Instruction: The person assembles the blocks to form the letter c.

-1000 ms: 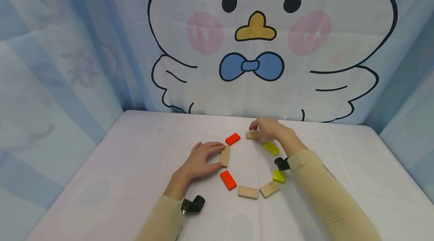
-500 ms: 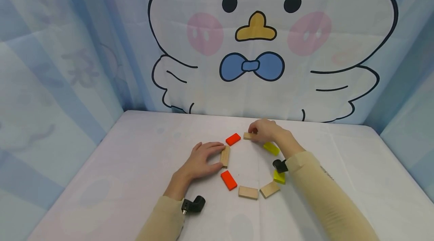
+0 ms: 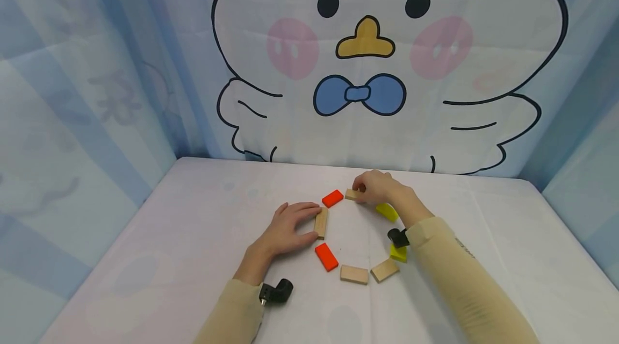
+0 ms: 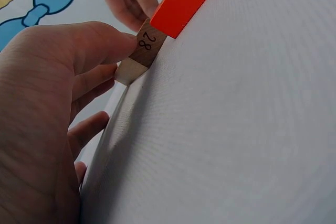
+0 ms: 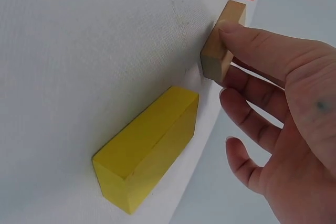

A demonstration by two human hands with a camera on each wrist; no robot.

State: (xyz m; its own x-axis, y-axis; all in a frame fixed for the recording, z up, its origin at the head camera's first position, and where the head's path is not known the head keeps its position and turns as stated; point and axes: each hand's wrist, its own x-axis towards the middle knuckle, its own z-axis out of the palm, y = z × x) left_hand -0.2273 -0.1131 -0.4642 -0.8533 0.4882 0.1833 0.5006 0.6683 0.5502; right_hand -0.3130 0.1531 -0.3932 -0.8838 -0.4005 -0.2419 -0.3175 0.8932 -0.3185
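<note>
Several small wooden blocks lie flat in a ring on the white tabletop. At the ring's left side, my left hand (image 3: 285, 228) holds a plain wooden block (image 3: 321, 224) between thumb and fingers at its two ends. In the left wrist view this wooden block (image 4: 149, 43) has dark figures on its side, with the thumb on it. My right hand (image 3: 377, 187) pinches another plain wooden block (image 3: 352, 194) at the back, beside a red block (image 3: 332, 198). The right wrist view has the thumb on top of that wooden block (image 5: 221, 43), its other fingers loosely bent behind.
A second red block (image 3: 326, 257) lies front left. Two plain blocks, one left (image 3: 354, 274) and one right (image 3: 385, 270), form the front. Two yellow blocks, one rear (image 3: 387, 212) and one nearer (image 3: 398, 253), line the right side. A printed curtain (image 3: 362, 134) hangs behind the table (image 3: 208, 215).
My right hand has slid the rear plain block left, closer to the red block, and turned it slightly. My left hand has stayed in place.
</note>
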